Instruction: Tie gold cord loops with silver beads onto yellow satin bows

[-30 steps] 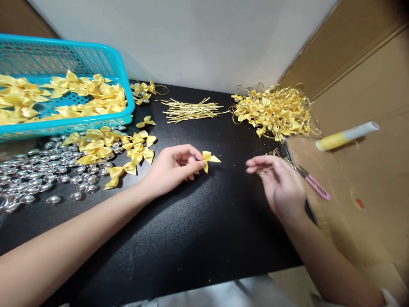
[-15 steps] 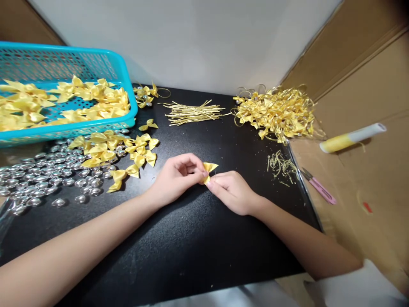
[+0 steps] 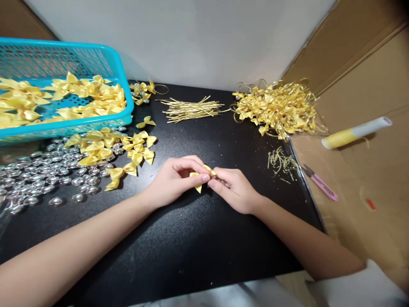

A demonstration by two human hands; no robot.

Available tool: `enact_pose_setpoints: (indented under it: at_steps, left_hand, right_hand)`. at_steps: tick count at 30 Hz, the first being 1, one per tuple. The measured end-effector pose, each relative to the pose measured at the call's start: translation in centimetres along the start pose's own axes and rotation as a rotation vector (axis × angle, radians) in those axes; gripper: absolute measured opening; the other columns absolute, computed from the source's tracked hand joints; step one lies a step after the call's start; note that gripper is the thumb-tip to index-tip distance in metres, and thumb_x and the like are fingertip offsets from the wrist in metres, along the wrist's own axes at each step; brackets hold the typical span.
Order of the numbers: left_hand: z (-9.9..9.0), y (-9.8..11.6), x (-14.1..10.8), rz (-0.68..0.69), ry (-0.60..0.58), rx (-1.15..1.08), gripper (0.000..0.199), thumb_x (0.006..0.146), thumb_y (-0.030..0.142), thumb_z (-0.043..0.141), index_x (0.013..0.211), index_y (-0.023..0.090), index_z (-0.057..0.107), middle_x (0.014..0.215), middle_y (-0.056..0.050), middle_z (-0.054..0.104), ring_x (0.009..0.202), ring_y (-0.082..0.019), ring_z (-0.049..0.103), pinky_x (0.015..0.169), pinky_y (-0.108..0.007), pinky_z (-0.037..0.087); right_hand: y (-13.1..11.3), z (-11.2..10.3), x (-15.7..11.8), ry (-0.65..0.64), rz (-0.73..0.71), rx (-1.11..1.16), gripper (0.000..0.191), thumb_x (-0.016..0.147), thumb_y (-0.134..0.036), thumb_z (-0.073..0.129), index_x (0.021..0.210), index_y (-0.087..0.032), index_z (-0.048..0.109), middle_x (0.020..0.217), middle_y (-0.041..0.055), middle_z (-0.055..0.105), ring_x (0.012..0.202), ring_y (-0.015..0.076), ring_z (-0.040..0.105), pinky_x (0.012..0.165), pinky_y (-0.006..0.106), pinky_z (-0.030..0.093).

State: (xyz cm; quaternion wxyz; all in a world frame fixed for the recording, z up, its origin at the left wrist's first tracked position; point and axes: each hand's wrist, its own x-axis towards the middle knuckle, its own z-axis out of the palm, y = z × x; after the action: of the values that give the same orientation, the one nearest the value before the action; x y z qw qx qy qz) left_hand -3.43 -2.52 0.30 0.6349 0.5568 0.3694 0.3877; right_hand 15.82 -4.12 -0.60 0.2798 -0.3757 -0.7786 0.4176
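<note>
Above the middle of the black table, my left hand pinches a yellow ribbon bow between thumb and fingers. My right hand is closed at the bow's right side, its thumb and fingertips pressed together. Whatever lies in that right pinch is hidden or too small to name. The fingertips of both hands nearly meet, and they cover most of the bow. More yellow bows lie to the left, beside a spread of silver heart-shaped beads.
A turquoise basket of bows stands at the back left. Gold wire ties lie at the back, with finished-looking bows on gold loops to their right. Wire clippings, pink-handled snips and a yellow-white tube are at the right.
The bow has turned in my fingers, so a tip now points down toward me instead of out to the right. Both hands stay close together; the view has shifted slightly.
</note>
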Motion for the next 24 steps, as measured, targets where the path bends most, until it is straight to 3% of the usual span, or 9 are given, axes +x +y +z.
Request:
enact_pose_setpoints:
  at_steps: [4,7,12,18,24]
  left_hand:
    - [-0.2,-0.7,-0.1,0.006,0.029,-0.064,0.005,0.071,0.023,0.081,0.074,0.020,0.079,0.078,-0.004,0.070,0.068,-0.012,0.062,0.063,-0.024,0.051]
    - [-0.5,-1.4,-0.2,0.004,0.041,-0.133,0.009,0.077,0.022,0.077,0.084,0.024,0.081,0.091,-0.005,0.073,0.082,-0.014,0.065,0.074,-0.024,0.053]
    - [-0.4,-1.8,-0.1,-0.047,0.108,-0.216,0.016,0.073,0.017,0.079,0.086,0.027,0.081,0.099,-0.003,0.073,0.087,-0.012,0.065,0.077,-0.021,0.052]
    - [-0.1,-1.3,-0.1,-0.140,0.105,-0.300,0.025,0.067,0.019,0.085,0.091,0.024,0.080,0.090,-0.003,0.073,0.070,-0.010,0.062,0.063,-0.020,0.053]
    - [-0.1,-0.9,-0.1,-0.276,-0.017,-0.526,0.029,0.061,0.021,0.089,0.088,0.027,0.080,0.069,0.000,0.069,0.055,-0.006,0.055,0.052,-0.015,0.047]
  right_hand:
    - [0.2,0.3,-0.1,0.163,-0.029,0.124,0.021,0.093,-0.028,0.051,0.077,-0.018,0.059,0.064,-0.0029,0.055,0.053,0.0078,0.043,0.054,0.022,0.034]
    - [0.1,0.4,-0.1,0.262,-0.020,0.146,0.022,0.090,-0.027,0.051,0.070,-0.019,0.056,0.061,-0.0030,0.053,0.052,0.0081,0.044,0.053,0.023,0.035]
    - [0.1,0.4,-0.3,0.411,-0.048,0.119,0.030,0.084,-0.022,0.051,0.056,-0.020,0.041,0.048,-0.0067,0.035,0.044,0.0069,0.032,0.046,0.022,0.027]
    - [0.0,0.7,-0.3,0.350,-0.043,0.104,0.031,0.083,-0.020,0.050,0.056,-0.021,0.037,0.047,-0.0072,0.033,0.044,0.0065,0.029,0.046,0.022,0.025]
    - [-0.1,0.6,-0.3,0.301,-0.093,0.093,0.028,0.087,-0.021,0.049,0.060,-0.020,0.043,0.052,-0.0067,0.039,0.046,0.0062,0.034,0.048,0.021,0.029]
